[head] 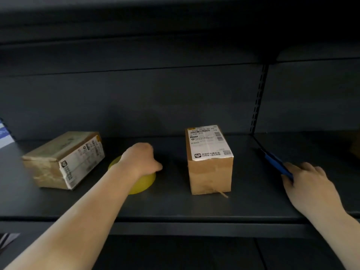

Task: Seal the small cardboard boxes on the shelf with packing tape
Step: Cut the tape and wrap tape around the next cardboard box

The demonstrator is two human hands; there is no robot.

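The left hand [143,159] reaches in from 7 o'clock and clamps down on the tape roll [145,183], fingers curled over its top. The roll is yellow and lies flat on the shelf [175,207], just left of centre. The right hand [309,182] enters from 4 o'clock and grips a blue tool [276,162], probably a cutter or scissors; its type cannot be confirmed. The tool's long axis runs from the hand toward 10 o'clock, tip pointing at the shelf's back corner by the slotted upright [258,102].

Two boxes stand on the shelf, well apart, with the roll between them. The right box [210,168] sits at 1 o'clock from the left hand. Its long axis runs front to back, and a white label [209,142] covers its top. A seam on its near end face appears already taped, with a loose strip tail [222,194] hanging at the lower edge. The left box [64,160] sits at 9 o'clock, turned so that its long axis runs from 7 to 1 o'clock. It carries glossy tape on its near end and a label on its right side.

Judgement: both boxes already show tape. Whether every seam is closed cannot be told. With roll and tool both in hand, either a further strip is pending or the tools are being set down.
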